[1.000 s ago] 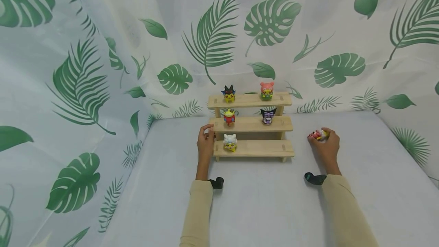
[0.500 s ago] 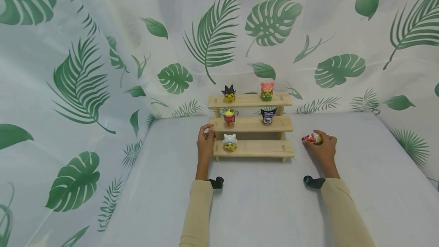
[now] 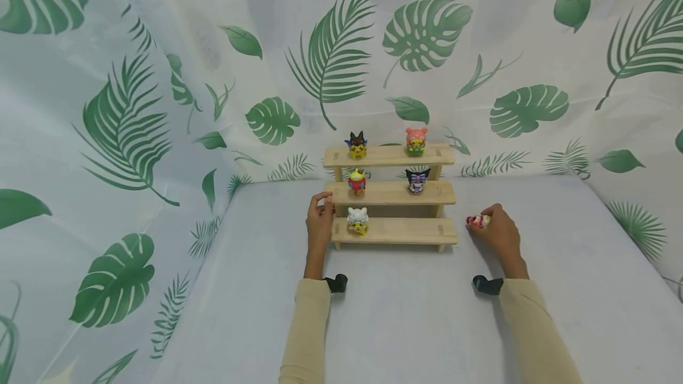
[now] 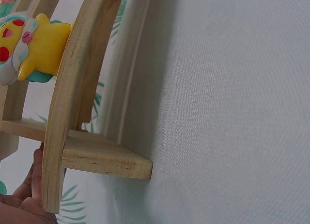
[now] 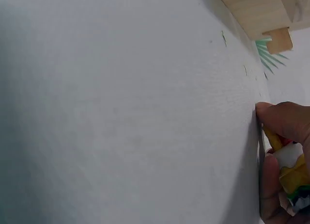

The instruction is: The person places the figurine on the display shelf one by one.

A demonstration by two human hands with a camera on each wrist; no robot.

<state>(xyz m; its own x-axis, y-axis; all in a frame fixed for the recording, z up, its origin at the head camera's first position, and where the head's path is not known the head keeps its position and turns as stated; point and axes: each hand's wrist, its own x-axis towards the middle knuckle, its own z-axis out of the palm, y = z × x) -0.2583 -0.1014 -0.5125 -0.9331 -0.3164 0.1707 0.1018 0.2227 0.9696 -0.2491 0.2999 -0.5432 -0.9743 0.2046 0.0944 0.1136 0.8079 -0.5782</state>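
Note:
A three-tier wooden display stand (image 3: 396,232) bears several small toy figurines. My left hand (image 3: 319,224) grips the stand's left end; in the left wrist view its fingers (image 4: 34,185) curl at the wood, partly hidden behind it. To the right of the stand my right hand (image 3: 501,234) holds a red, white and yellow figurine (image 3: 476,221) low over the table, lying on its side. In the right wrist view the thumb and fingers cover much of this figurine (image 5: 293,178). A white-hooded yellow figurine (image 3: 358,221) stands on the bottom tier's left.
On the middle tier are a red figurine (image 3: 356,182) and a black-and-purple one (image 3: 417,181). The top tier carries a dark-eared yellow figurine (image 3: 356,146) and a pink-hooded one (image 3: 415,141). A leaf-print cloth (image 3: 341,64) hangs behind the white table (image 3: 405,313).
My right hand has moved left, toward the stand, with the figurine in its grip. The left hand stays at the stand's left end.

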